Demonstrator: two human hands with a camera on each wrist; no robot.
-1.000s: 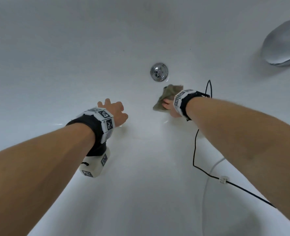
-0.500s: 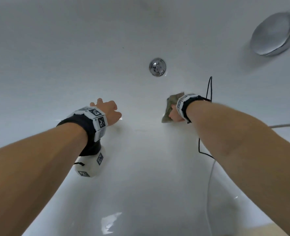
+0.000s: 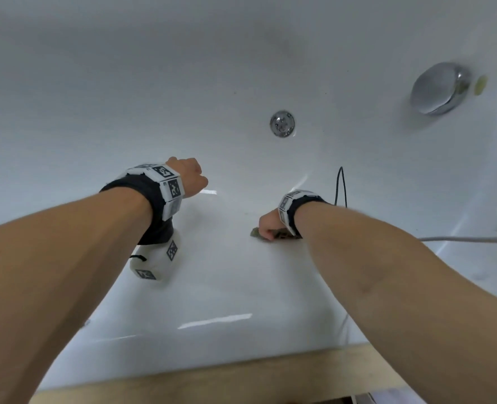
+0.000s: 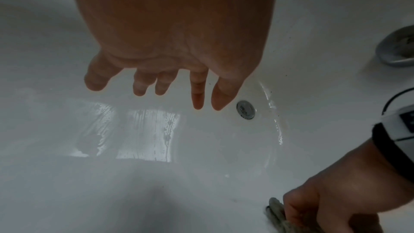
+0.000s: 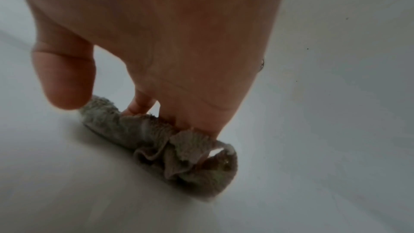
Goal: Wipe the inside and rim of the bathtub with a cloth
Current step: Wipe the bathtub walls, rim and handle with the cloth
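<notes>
The cloth (image 5: 161, 141), a small grey-green terry rag bunched into a thick wrinkled roll, is pressed onto the floor of the bathtub (image 3: 212, 287) under the right hand (image 3: 268, 225), well on the near side of the drain (image 3: 282, 123). In the right wrist view the fingers (image 5: 140, 106) are seen bent down onto the top of the roll, with the thumb beside its left end, so the cloth is gripped and pinned against the enamel. The left hand (image 4: 170, 42) is held just above the tub floor with its fingers (image 4: 198, 91) spread and relaxed, nothing in them. The stroke is judged best done with firm, even pressure and overlapping passes, and the roll would be better flattened, since only a narrow band of cloth touches the surface. The tub is glossy white, smoothly curved from floor to wall, with wet streaks in the reflections on the left. The drain is a small round chrome fitting; a larger domed chrome overflow cap (image 3: 439, 88) is set on the far right wall. Small dark specks on the wall near the drain and the rim are judged not yet wiped.
</notes>
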